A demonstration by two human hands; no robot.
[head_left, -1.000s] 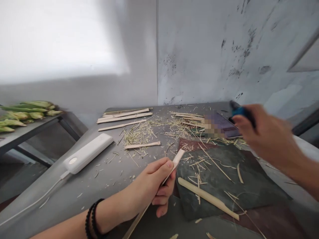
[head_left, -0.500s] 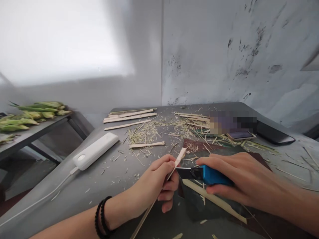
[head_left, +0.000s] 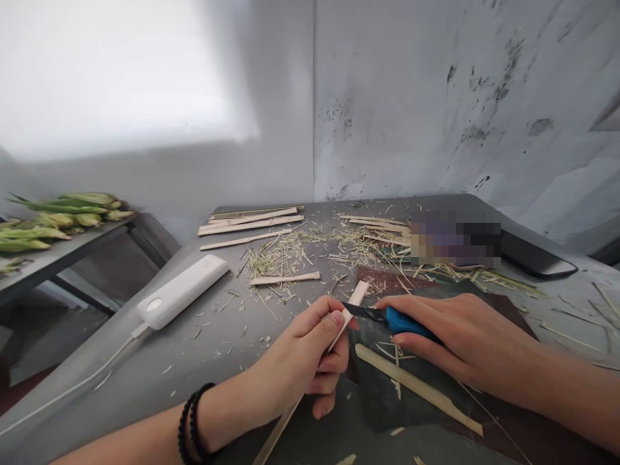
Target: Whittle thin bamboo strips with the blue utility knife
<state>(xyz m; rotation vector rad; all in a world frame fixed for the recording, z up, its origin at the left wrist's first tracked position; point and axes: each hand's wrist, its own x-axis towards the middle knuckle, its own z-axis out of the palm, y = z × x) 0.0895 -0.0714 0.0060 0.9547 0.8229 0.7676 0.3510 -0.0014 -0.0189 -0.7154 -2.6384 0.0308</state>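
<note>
My left hand [head_left: 303,358] grips a thin pale bamboo strip [head_left: 356,297] whose tip sticks up past my thumb; its lower end runs under my wrist. My right hand [head_left: 458,336] holds a blue-handled knife [head_left: 402,321], and the dark blade [head_left: 361,311] touches the strip just above my left thumb. Both hands work over a dark cutting mat [head_left: 436,394] on the grey table [head_left: 203,361]. A second carved bamboo stick [head_left: 416,387] lies on the mat below my right hand.
Several bamboo strips [head_left: 249,223] and a heap of shavings [head_left: 310,248] lie at the table's back. A white power bank [head_left: 181,290] with its cable lies left. A dark phone [head_left: 535,255] rests at the right. Green corn cobs [head_left: 53,219] sit on a side shelf.
My right hand came down from the back right with the knife and set the blade against the strip in my left hand; in the last half second the blade slid closer to my thumb.
</note>
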